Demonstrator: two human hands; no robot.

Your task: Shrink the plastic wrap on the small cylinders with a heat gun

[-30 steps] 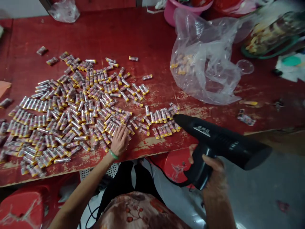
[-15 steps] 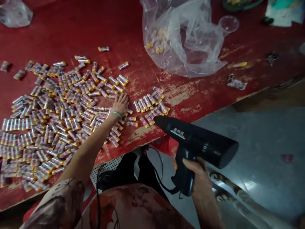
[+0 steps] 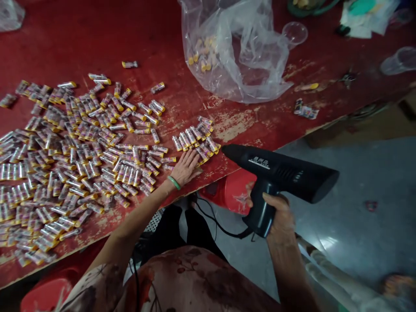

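Observation:
My right hand (image 3: pixel 279 212) is wrapped round the grip of a black heat gun (image 3: pixel 279 173), held over the table's near edge with its nozzle pointing left. My left hand (image 3: pixel 186 167), a green bangle on its wrist, lies flat with fingers stretched out on the red table (image 3: pixel 113 39). Its fingertips touch or nearly touch a small group of clear tubes with yellow ends (image 3: pixel 190 136). Left of that hand spreads a large heap of the same wrapped tubes (image 3: pixel 81 160), some lined up in rows.
A clear plastic bag (image 3: pixel 240 56) with several yellow-ended pieces inside lies at the back. Beyond it are a clear cup (image 3: pixel 295 34) and a green-rimmed basket (image 3: pixel 303 12). Red stools (image 3: pixel 234 190) stand below the table edge. A black cord (image 3: pixel 224 232) hangs from the heat gun.
My left hand has moved from the heap's edge rightward and nearer, to the small group. The heat gun has shifted slightly right and away from the tubes. The view has turned a little.

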